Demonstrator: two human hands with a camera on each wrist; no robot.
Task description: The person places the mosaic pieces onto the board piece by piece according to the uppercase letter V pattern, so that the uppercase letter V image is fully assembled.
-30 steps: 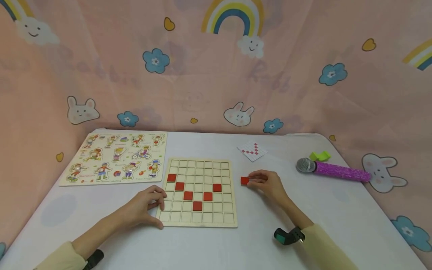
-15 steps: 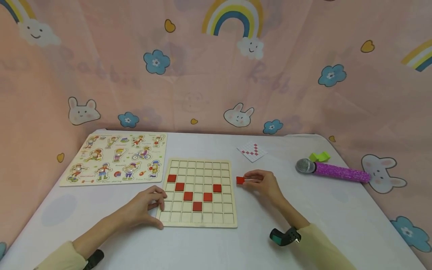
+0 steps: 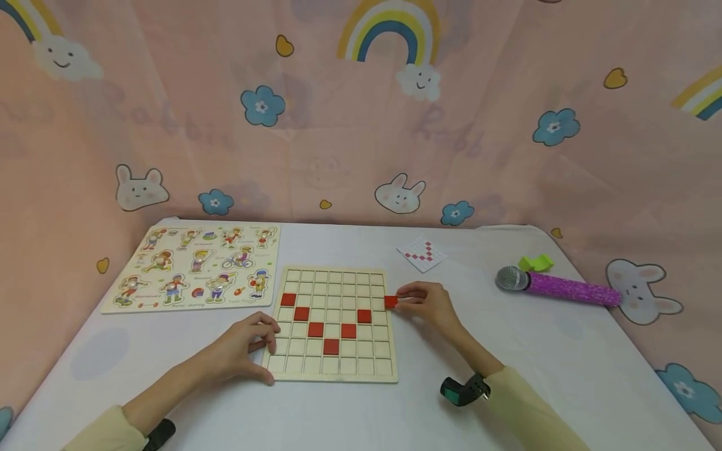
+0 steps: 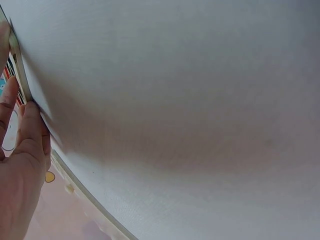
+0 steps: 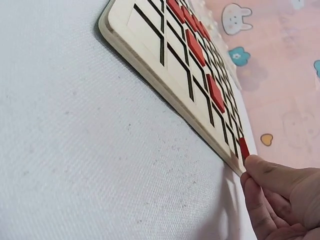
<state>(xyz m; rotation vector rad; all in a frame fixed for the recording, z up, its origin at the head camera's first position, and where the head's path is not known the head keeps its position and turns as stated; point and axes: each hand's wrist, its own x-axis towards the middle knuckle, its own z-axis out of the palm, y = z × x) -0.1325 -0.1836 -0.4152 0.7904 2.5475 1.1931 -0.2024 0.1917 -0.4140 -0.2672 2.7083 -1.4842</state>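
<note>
A pale wooden grid board [image 3: 361,369] lies flat on the table, with several red square tiles [image 3: 331,346] sitting in its cells in a V shape. My left hand [image 3: 242,351] rests at the board's left edge, thumb near the lower left corner and loosely bent fingertips touching the rim, as the left wrist view [image 4: 25,165] also shows. Between thumb and fingers my right hand [image 3: 429,310] pinches another red tile [image 3: 391,302] at the board's right edge. In the right wrist view that pinched tile [image 5: 243,147] is partly covered by the fingertips.
Behind the board lies a pattern card [image 3: 422,254] with a red design. A picture puzzle board [image 3: 192,300] is at the back left. At the right are a purple microphone [image 3: 570,290] and a green piece [image 3: 536,263]. A printed cloth hangs behind the table.
My right hand has moved left with the red tile, from beside the board to its right edge. The left hand stays at the board's left edge.
</note>
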